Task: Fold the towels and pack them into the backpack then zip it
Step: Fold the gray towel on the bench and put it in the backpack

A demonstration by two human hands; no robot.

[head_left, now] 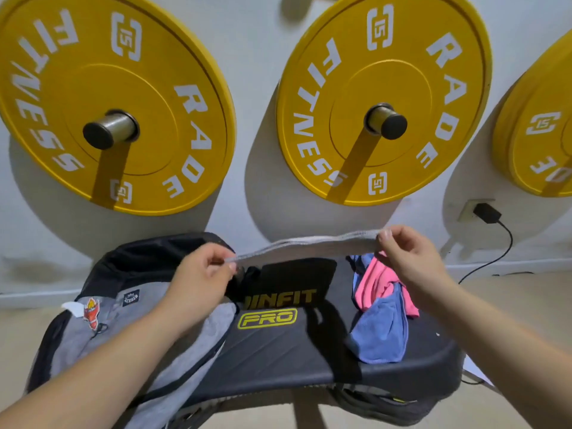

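A grey towel (pixel 309 244) is stretched in the air between my hands, seen edge-on above the bench. My left hand (pixel 201 274) pinches its left end, and my right hand (pixel 405 252) pinches its right end. Under my left arm lies a grey and black backpack (pixel 123 308) with a red badge, resting on the left side of the black bench (pixel 278 351). A pink towel (pixel 376 283) and a blue towel (pixel 380 332) lie crumpled together on the right part of the bench.
Three yellow weight plates (pixel 117 97) (pixel 383 97) (pixel 541 134) hang on pegs on the white wall behind the bench. A black charger (pixel 487 213) sits in a wall socket at right, its cable trailing down to the floor.
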